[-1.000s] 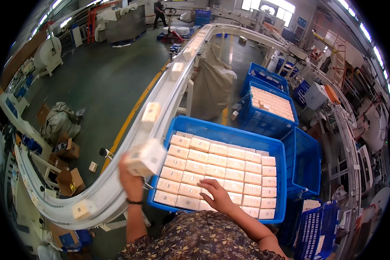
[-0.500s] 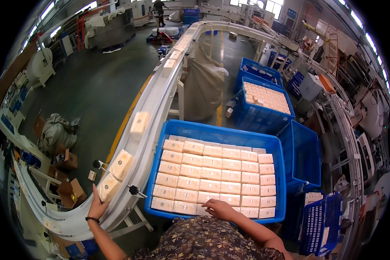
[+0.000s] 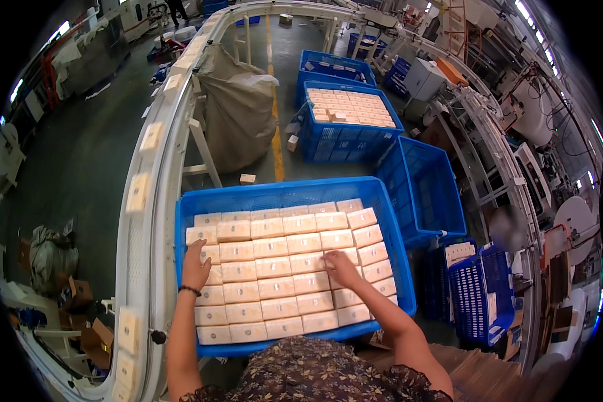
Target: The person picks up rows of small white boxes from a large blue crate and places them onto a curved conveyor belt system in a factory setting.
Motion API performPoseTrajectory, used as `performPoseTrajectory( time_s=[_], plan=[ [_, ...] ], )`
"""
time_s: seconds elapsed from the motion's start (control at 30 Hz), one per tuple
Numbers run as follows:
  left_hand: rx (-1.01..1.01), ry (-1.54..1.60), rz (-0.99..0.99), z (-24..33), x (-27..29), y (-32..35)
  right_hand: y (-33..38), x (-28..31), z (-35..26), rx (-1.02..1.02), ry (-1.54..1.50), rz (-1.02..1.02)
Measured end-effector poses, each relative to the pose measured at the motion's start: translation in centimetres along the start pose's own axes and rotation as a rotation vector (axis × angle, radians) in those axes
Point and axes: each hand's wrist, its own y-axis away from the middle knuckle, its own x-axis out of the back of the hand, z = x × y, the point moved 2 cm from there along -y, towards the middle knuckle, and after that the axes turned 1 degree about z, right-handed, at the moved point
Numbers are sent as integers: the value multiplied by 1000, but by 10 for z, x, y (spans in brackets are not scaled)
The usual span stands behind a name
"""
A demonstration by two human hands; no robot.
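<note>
A large blue plastic crate point(image 3: 403, 268) stands in front of me, filled with rows of pale cream-orange, brick-shaped wrapped packs point(image 3: 270, 268). My left hand point(image 3: 195, 269), with a dark bracelet at its wrist, lies over the left column of packs. Its fingers are stretched forward and touch the pack near the back left corner. Toward the right side of the rows, my right hand point(image 3: 344, 269) rests on the pack tops, its fingers loosely bent and apart. Neither hand has lifted a pack.
Left of the crate runs a curved white conveyor point(image 3: 159, 228) carrying several packs point(image 3: 137, 193). Beyond stand another filled blue crate point(image 3: 345, 142) and an open blue bin point(image 3: 427, 194). A blue basket point(image 3: 479, 291) stands at right, a draped cloth point(image 3: 231, 114) beside the conveyor.
My left hand has left the pack on the conveyor and come right, onto the crate's left column. My right hand has moved farther in over the packs. The view has swung right.
</note>
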Motion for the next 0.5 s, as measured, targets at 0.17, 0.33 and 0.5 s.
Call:
performPoseTrajectory(
  time_s=[0.17,0.33,0.5],
  plan=[
    [91,-474,-225,-55,-63,-78,-70,71,107,-131,415,217],
    [9,-612,-433,-71,-59,-108,-114,91,142,-166,557,-380],
    [-134,-555,-574,-57,-53,-126,-118,62,162,95,535,-326]
  ],
)
